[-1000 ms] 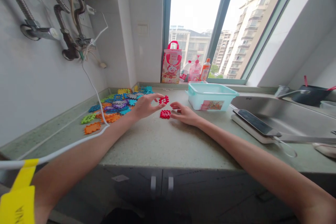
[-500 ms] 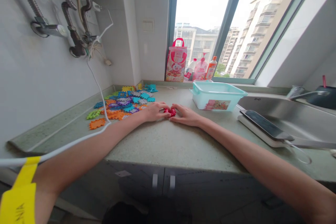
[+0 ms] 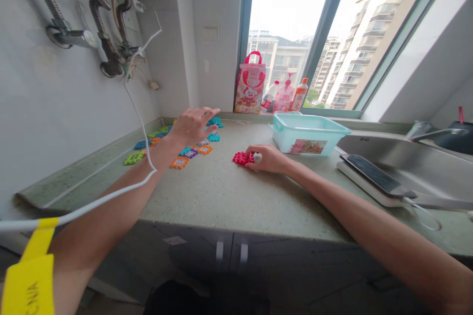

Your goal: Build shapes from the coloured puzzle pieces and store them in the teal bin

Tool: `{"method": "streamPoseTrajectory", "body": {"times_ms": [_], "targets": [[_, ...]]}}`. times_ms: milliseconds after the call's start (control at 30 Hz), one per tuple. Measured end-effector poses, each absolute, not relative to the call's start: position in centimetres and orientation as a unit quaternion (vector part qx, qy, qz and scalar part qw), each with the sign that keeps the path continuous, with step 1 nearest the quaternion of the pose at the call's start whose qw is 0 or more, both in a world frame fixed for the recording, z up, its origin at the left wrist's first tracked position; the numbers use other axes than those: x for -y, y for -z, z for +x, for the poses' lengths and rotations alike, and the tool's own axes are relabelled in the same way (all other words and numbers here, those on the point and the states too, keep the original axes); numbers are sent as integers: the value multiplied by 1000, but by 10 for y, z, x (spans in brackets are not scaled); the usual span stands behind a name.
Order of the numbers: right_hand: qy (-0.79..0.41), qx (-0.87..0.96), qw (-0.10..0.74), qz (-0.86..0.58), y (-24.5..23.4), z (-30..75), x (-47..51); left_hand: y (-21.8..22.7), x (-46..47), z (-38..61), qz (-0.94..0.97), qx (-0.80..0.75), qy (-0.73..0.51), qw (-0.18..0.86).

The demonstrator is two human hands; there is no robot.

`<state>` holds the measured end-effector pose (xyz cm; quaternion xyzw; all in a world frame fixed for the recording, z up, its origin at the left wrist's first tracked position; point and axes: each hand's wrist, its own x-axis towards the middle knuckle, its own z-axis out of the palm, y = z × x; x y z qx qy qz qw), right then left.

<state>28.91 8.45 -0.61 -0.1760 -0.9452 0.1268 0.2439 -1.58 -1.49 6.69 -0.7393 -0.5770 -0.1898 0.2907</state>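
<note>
My right hand (image 3: 271,158) rests low on the countertop, its fingers closed on red notched puzzle pieces (image 3: 241,158). A small white round part (image 3: 257,157) shows at its fingertips; I cannot make out what it is. Farther left, my left hand (image 3: 190,127) hovers over a pile of colourful puzzle pieces, fingers stretched out with nothing in them. It hides much of the pile. Around it show a green piece (image 3: 135,158), an orange piece (image 3: 179,162), a purple piece (image 3: 191,153) and teal pieces (image 3: 214,122).
A light teal plastic tub (image 3: 310,132) stands beyond my right hand. At the right, a phone (image 3: 377,175) lies on a white block beside the steel sink (image 3: 451,172). A white cable (image 3: 111,202) crosses my left forearm. Bottles (image 3: 284,96) and a pink bag (image 3: 250,86) stand by the window.
My left hand has let go of the red pieces and moved left and up over the pile, its fingers spreading. My right hand has shifted slightly right and keeps the red pieces.
</note>
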Motion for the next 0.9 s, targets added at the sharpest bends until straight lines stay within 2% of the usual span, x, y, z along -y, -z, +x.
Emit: {"method": "streamPoseTrajectory", "body": {"times_ms": [133, 333, 433, 600, 667, 733, 900], "targets": [[-121, 948, 229, -184, 8, 287, -84, -83, 23, -50, -622, 691, 181, 320], [-126, 941, 231, -211, 10, 278, -79, -99, 33, -75, -540, 773, 150, 297], [-141, 935, 209, -250, 3, 277, -73, -102, 35, -81, -540, 812, 78, 207], [-147, 935, 146, -287, -8, 277, -64, -94, 31, -70, -593, 803, -45, -17], [-142, 936, 145, -288, -9, 277, -63, -89, 29, -62, -592, 800, -68, -65], [-133, 938, 156, -281, -6, 277, -63, -86, 28, -56, -582, 806, -86, -59], [-107, 942, 187, -258, 3, 275, -66, -85, 29, -55, -571, 814, -96, 32]]}}
